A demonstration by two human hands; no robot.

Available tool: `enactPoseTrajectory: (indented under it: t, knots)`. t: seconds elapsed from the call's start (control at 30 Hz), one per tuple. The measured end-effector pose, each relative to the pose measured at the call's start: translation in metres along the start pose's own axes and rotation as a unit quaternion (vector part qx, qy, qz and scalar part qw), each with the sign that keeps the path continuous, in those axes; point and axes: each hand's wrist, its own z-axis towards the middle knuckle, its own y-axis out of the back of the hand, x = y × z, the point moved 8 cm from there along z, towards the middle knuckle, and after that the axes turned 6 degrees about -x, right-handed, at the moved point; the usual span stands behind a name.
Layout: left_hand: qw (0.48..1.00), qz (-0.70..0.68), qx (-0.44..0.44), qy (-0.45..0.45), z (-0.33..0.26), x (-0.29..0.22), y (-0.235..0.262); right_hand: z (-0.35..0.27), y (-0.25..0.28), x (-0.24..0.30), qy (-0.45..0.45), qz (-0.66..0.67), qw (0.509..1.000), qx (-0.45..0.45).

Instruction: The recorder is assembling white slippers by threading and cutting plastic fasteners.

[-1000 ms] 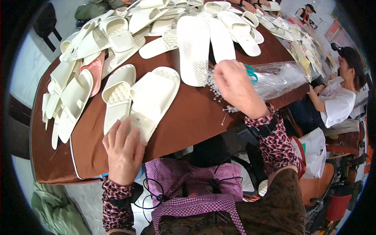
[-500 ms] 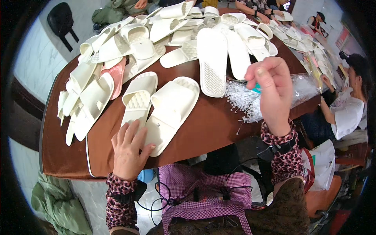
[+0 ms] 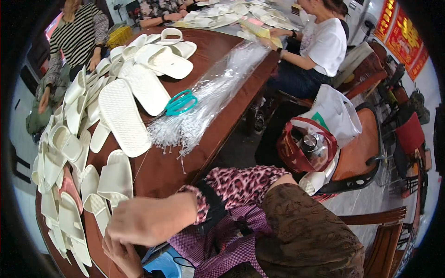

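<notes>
At the lower left, my right hand (image 3: 153, 222) crosses over my left hand (image 3: 123, 257), both beside the near pair of white slippers (image 3: 116, 178). The right fingers are closed and mostly turned away. A thin pale string (image 3: 137, 170) rises from that hand toward a bundle of clear plastic strings (image 3: 199, 111) with white ends. My left fingers curl together beneath the right hand, and what they hold is hidden. Teal-handled scissors (image 3: 181, 103) lie on the bundle. Next to them, a white slipper (image 3: 123, 118) rests sole up.
White slippers (image 3: 69, 143) pile along the brown-covered table (image 3: 213, 44), with a pink one (image 3: 69, 190) among them. A person in white (image 3: 320, 51) sits at right; another in stripes (image 3: 79, 32) stands at far left. An orange chair (image 3: 357, 157) bears bags. A blue tub (image 3: 164, 265) is below.
The view has swung to the right. My right hand has gone from beside the string bundle down to my left hand, which has changed from spread on the slippers to curled.
</notes>
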Motion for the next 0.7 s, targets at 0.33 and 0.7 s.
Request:
enactPoseTrajectory:
  t: [0.33, 0.7]
  knots:
    - [0.767, -0.609, -0.201, 0.013, -0.003, 0.064, -0.015, 0.002, -0.052, 0.027, -0.110, 0.170, 0.975, 0.095]
    - [0.613, -0.699, -0.183, 0.321, -0.016, -0.023, 0.047, -0.032, -0.045, -0.022, -0.310, 0.201, 0.923, 0.109]
